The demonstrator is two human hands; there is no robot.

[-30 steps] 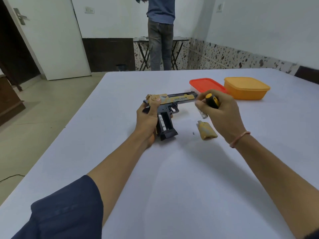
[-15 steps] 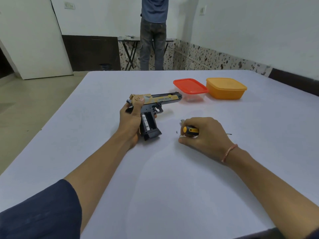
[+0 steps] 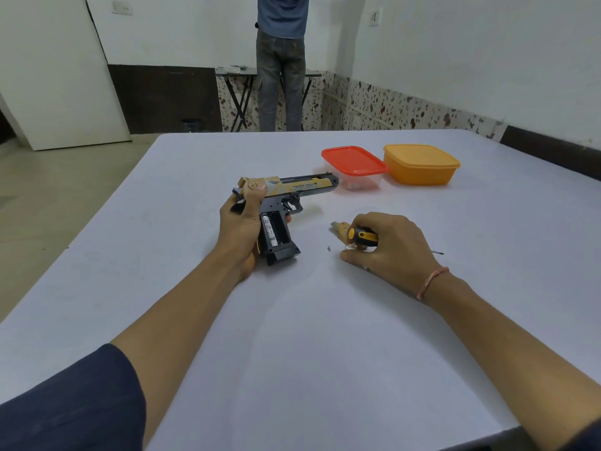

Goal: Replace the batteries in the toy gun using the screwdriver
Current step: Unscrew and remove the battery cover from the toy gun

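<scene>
Grip-side compartment of the black-and-gold plastic toy gun (image 3: 279,203), clasped by the left hand (image 3: 242,222), gapes rightward toward the nearer right hand (image 3: 387,245), itself clenched around the yellow-and-black screwdriver (image 3: 362,237) resting on the white table (image 3: 292,336).

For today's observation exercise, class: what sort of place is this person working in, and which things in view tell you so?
Probably a plain indoor workroom, not a home. A large white table holds only the toy gun and two lidded plastic containers; the walls are bare, and another person stands at a folding table behind.
</scene>
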